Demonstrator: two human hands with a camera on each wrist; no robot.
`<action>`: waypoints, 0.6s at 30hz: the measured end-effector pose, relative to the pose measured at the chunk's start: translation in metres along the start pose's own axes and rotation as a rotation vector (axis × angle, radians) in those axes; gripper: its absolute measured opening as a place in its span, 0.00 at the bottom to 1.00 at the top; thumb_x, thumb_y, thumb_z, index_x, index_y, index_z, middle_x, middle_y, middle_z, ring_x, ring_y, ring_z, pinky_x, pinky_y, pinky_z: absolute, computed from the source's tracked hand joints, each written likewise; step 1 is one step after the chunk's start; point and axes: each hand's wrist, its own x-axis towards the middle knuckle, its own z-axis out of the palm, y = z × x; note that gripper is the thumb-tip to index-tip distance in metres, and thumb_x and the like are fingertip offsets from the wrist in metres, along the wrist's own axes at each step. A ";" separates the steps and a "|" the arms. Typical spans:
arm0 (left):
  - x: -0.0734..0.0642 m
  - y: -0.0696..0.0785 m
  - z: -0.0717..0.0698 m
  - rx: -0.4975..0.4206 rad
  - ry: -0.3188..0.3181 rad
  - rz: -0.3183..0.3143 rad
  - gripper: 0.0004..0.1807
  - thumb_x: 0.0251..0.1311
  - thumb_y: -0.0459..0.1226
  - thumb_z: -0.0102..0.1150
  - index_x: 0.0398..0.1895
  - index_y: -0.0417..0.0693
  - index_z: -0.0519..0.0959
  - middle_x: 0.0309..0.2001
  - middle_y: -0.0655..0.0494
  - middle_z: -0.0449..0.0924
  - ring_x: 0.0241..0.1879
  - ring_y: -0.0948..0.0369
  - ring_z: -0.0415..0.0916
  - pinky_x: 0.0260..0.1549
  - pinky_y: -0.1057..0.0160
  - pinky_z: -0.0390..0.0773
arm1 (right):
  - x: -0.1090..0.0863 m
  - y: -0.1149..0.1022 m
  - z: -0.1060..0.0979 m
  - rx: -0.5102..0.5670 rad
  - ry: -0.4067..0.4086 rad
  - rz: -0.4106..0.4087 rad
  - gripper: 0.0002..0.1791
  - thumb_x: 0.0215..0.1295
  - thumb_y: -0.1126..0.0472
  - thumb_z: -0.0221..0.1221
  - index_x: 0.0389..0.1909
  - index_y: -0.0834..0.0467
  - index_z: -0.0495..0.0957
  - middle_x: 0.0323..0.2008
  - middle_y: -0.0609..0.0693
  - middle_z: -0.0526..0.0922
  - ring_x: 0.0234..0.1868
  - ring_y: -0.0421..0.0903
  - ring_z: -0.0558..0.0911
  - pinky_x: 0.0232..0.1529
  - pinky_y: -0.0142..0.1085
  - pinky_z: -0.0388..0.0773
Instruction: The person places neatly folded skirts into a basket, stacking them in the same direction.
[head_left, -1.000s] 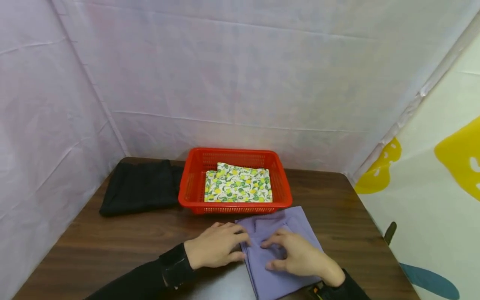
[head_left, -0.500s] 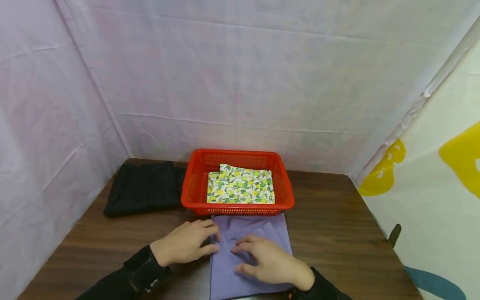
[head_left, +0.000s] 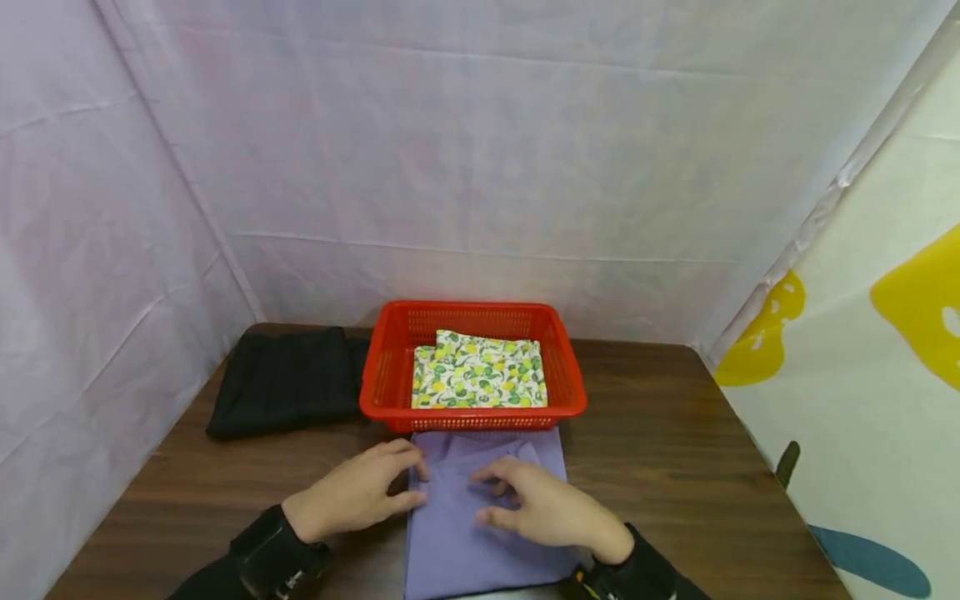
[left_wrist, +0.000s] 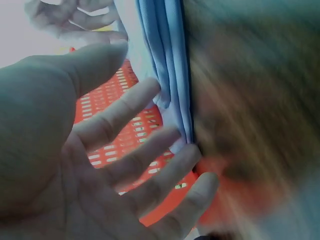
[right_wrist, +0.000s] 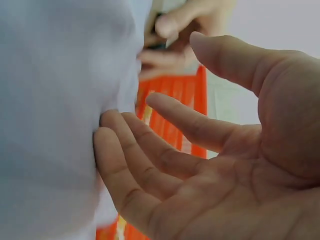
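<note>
A folded purple cloth (head_left: 480, 558) lies flat on the table just in front of the red basket. At its left edge is my left hand (head_left: 356, 493), fingers spread and gently bent. The left wrist view shows those fingertips right at the stacked fold layers of the cloth (left_wrist: 172, 60). My right hand (head_left: 551, 507) is over the upper middle of the cloth, thumb apart from the fingers. In the right wrist view, several of its fingertips touch the cloth's surface (right_wrist: 55, 110), and nothing is gripped in the palm.
The red plastic basket (head_left: 472, 413) stands at the table's back and holds a folded lemon-print cloth (head_left: 480, 375). A folded black cloth (head_left: 288, 383) lies left of it. White sheeting (head_left: 465, 150) hangs behind the dark wooden table (head_left: 660, 450).
The purple cloth has slid left and turned straighter, now lining up in front of the basket. Both hands have moved left along with it, mostly in the first half second.
</note>
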 end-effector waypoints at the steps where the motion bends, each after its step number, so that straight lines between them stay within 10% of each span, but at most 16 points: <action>1: 0.000 0.000 0.001 -0.012 0.007 -0.012 0.15 0.78 0.55 0.76 0.58 0.61 0.88 0.64 0.58 0.85 0.61 0.56 0.86 0.58 0.48 0.89 | -0.002 0.003 -0.004 0.019 0.016 0.012 0.29 0.80 0.47 0.76 0.74 0.55 0.85 0.69 0.52 0.90 0.61 0.48 0.91 0.59 0.39 0.91; 9: -0.006 -0.002 0.003 -0.144 0.078 -0.165 0.31 0.71 0.53 0.83 0.68 0.48 0.86 0.62 0.48 0.85 0.60 0.51 0.88 0.60 0.41 0.91 | -0.026 0.039 -0.041 0.152 0.105 0.089 0.36 0.79 0.52 0.77 0.80 0.62 0.78 0.75 0.62 0.85 0.65 0.57 0.89 0.59 0.42 0.90; 18: -0.012 0.000 -0.001 -0.412 0.055 -0.402 0.39 0.71 0.46 0.85 0.75 0.33 0.80 0.58 0.47 0.89 0.45 0.58 0.89 0.40 0.53 0.94 | -0.053 0.069 -0.055 0.546 0.105 0.375 0.50 0.80 0.56 0.76 0.89 0.73 0.59 0.81 0.77 0.71 0.64 0.58 0.90 0.54 0.56 0.96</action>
